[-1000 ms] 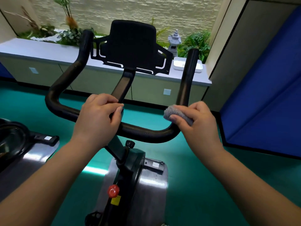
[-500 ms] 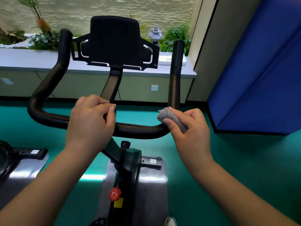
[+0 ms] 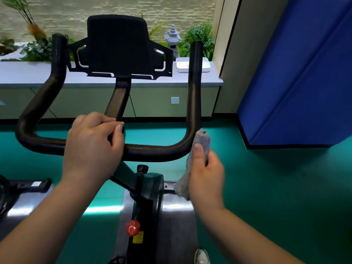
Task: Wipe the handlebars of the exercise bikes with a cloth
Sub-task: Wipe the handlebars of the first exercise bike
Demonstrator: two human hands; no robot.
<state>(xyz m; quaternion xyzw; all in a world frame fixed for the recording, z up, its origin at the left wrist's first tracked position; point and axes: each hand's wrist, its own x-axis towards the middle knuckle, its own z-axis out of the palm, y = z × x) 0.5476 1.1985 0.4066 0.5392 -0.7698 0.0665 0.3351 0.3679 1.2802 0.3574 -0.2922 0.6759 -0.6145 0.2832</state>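
A black U-shaped handlebar (image 3: 156,152) of an exercise bike fills the middle, with a black console holder (image 3: 117,44) above its stem. My left hand (image 3: 93,147) grips the cross bar just left of the stem. My right hand (image 3: 206,174) holds a grey cloth (image 3: 190,168) beside the bar's right bend; the cloth's top edge lies against the outside of the bend and the rest hangs down.
The bike's body (image 3: 150,197) with a black knob (image 3: 142,168) and a red knob (image 3: 133,228) stands below. Part of another bike (image 3: 22,187) is at the left. A grey counter (image 3: 28,73) with a white tray (image 3: 193,64) lies ahead, a blue padded wall (image 3: 295,73) at the right.
My right hand has dropped lower and turned thumb-up at the right bend, so the cloth now hangs down from it. The left hand keeps its grip. The view has shifted.
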